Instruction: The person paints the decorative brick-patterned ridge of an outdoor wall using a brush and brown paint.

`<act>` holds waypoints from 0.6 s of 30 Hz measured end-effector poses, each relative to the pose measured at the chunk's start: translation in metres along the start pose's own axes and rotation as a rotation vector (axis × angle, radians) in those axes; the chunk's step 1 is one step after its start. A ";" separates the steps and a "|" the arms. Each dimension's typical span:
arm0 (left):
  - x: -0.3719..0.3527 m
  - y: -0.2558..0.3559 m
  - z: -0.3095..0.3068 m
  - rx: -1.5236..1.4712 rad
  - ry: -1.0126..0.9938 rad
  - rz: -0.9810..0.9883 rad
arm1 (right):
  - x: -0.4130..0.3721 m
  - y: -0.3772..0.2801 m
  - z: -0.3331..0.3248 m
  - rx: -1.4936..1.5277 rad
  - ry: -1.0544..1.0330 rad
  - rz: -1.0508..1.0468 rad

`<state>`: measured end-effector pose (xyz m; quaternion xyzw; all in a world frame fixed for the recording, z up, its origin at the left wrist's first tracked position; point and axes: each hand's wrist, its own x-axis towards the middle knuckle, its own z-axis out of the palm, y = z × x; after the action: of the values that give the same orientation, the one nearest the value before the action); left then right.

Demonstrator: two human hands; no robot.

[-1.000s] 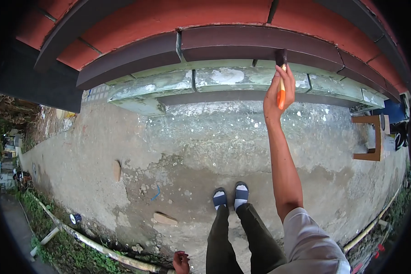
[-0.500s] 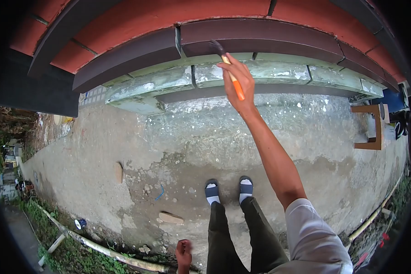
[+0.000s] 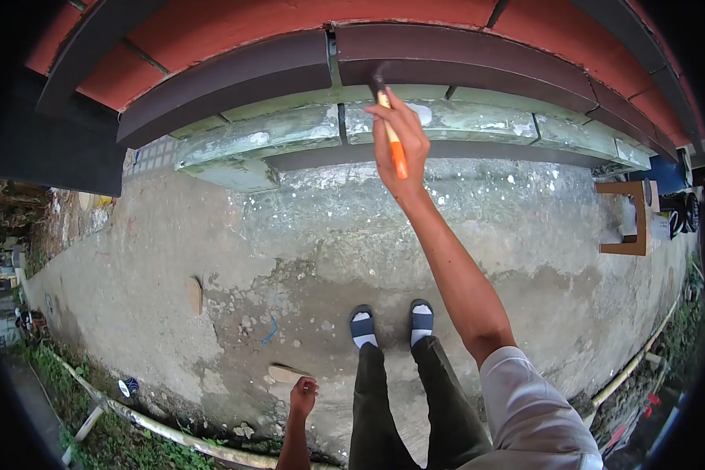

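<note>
My right hand [image 3: 403, 141] is closed around a paintbrush [image 3: 399, 159] with an orange-tipped, pale wooden handle. Its dark bristles point away from me and overlap the front face of a dark brown ledge [image 3: 478, 72], near that ledge's left end. Beyond a narrow gap on the left runs a dark grey ledge [image 3: 235, 88]. Underneath lies a pale green ledge [image 3: 462, 117] with worn, whitish patches. Low in the view, my left hand [image 3: 303, 394] hangs beside my leg, fingers curled in, with nothing showing in it.
Red wall surface [image 3: 305, 23] rises behind the ledges. A brown wooden frame [image 3: 641, 219] stands on the right. On the cracked concrete floor [image 3: 157, 251] lie two flat tan pieces, one a sandal-shaped piece [image 3: 194, 296], and a blue strip [image 3: 269, 330]. A bamboo pole [image 3: 157, 427] edges the greenery.
The brush has shifted along the dark brown ledge towards its left end, its handle now more upright in view. My left hand has come up and forward. The view has shifted slightly.
</note>
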<state>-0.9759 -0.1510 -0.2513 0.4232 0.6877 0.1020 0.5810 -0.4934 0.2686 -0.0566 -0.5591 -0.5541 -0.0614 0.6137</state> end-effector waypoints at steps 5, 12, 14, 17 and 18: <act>0.032 -0.002 0.017 0.031 -0.093 -0.066 | 0.004 -0.006 0.011 0.040 -0.070 -0.112; 0.057 0.004 0.038 -0.053 -0.144 -0.039 | 0.001 0.050 -0.067 -0.157 0.297 0.197; 0.057 0.004 0.041 -0.076 -0.137 -0.023 | -0.001 0.055 -0.064 -0.187 0.325 0.183; 0.055 0.004 0.045 -0.055 -0.112 0.015 | -0.003 0.028 -0.020 -0.179 0.198 0.074; 0.056 -0.003 0.043 -0.007 -0.118 0.035 | -0.005 0.015 -0.005 -0.153 0.131 0.062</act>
<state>-0.9375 -0.1291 -0.3059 0.4386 0.6442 0.0893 0.6201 -0.4813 0.2675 -0.0685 -0.6161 -0.4890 -0.1212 0.6055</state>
